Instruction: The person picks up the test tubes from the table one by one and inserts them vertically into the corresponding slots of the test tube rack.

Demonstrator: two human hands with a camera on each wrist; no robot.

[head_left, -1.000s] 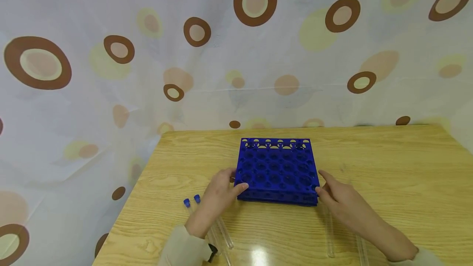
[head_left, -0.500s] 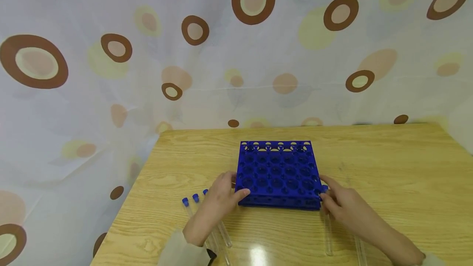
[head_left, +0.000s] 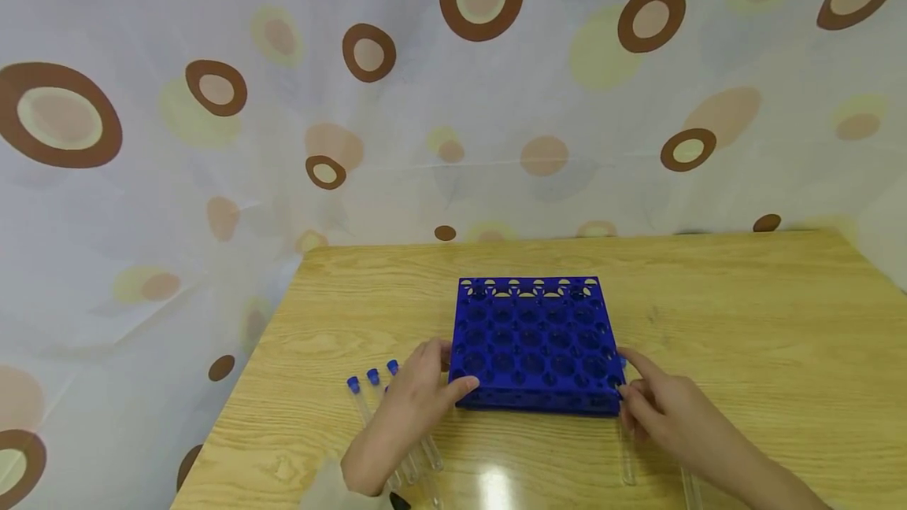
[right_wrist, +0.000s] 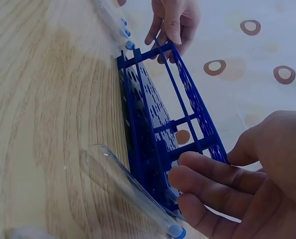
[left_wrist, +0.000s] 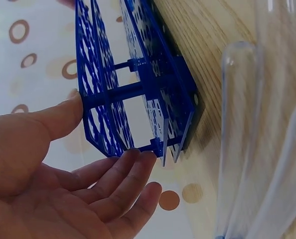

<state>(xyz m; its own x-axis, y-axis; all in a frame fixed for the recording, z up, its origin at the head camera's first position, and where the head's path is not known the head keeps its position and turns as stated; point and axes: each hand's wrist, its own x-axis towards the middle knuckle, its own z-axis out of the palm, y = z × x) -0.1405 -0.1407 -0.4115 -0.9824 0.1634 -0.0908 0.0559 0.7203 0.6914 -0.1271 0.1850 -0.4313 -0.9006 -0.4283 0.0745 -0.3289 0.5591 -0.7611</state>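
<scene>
A blue plastic test tube rack, its top plate full of round holes, stands at the middle of the table between both hands. My left hand holds its near left corner, thumb on the upper edge and fingers along the side. At the near right corner, my right hand grips the rack the same way. The left wrist view shows the left fingertips on the rack's end. Clear test tubes with blue caps lie partly under the left forearm. Another capped test tube lies beside the rack's right end.
The wood-grain table runs back to a hanging cloth with brown and yellow circles. One more clear tube lies by the right forearm, near the bottom of the head view.
Both hands have drawn the rack a short way toward the person, keeping their hold on its near corners. The head view has tilted slightly down.
</scene>
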